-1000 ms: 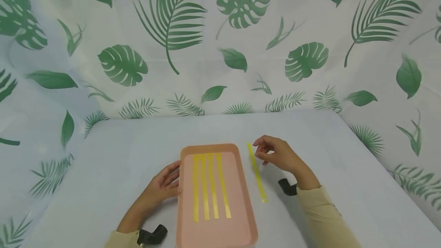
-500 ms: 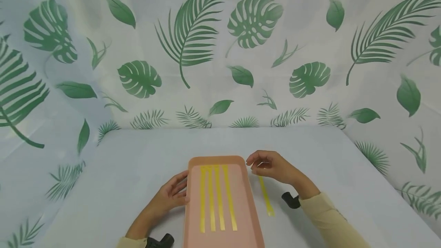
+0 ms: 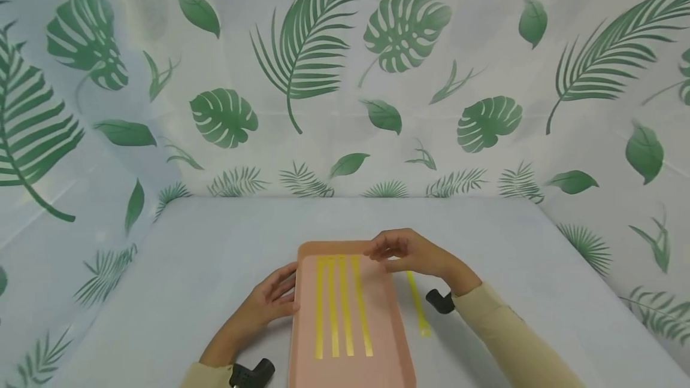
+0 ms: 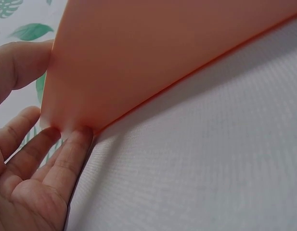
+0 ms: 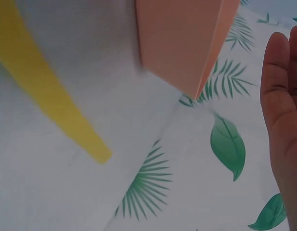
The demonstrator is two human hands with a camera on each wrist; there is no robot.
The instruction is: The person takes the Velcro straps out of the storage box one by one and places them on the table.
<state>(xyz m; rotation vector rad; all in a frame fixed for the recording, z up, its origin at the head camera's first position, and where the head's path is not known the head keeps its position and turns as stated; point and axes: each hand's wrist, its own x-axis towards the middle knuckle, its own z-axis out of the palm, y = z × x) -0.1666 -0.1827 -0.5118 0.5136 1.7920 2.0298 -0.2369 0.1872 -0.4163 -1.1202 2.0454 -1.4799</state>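
Note:
A pink rectangular tray (image 3: 377,370) lies on the white table, with several flat yellow strips (image 3: 345,316) side by side lengthwise in it. My left hand (image 3: 268,302) rests against the tray's left wall. In the left wrist view, the fingertips and thumb of the left hand (image 4: 40,168) touch the wall's outer side. Over the tray's upper right corner is my right hand (image 3: 412,254), its fingers loosely bent with nothing visible in them. Another yellow strip (image 3: 417,310) lies on the table right of the tray, its upper part hidden by the right hand; the right wrist view shows one end of this strip (image 5: 57,96).
White cloth covered in green leaf prints forms a backdrop (image 3: 323,136) behind the table and along both sides. A black wrist-worn piece sits at each sleeve cuff, a left one (image 3: 253,373) and a right one (image 3: 440,301).
My right hand has moved left from beside the loose strip to over the tray's corner; the strip stays on the table. The left hand keeps its place at the tray. The head view has shifted.

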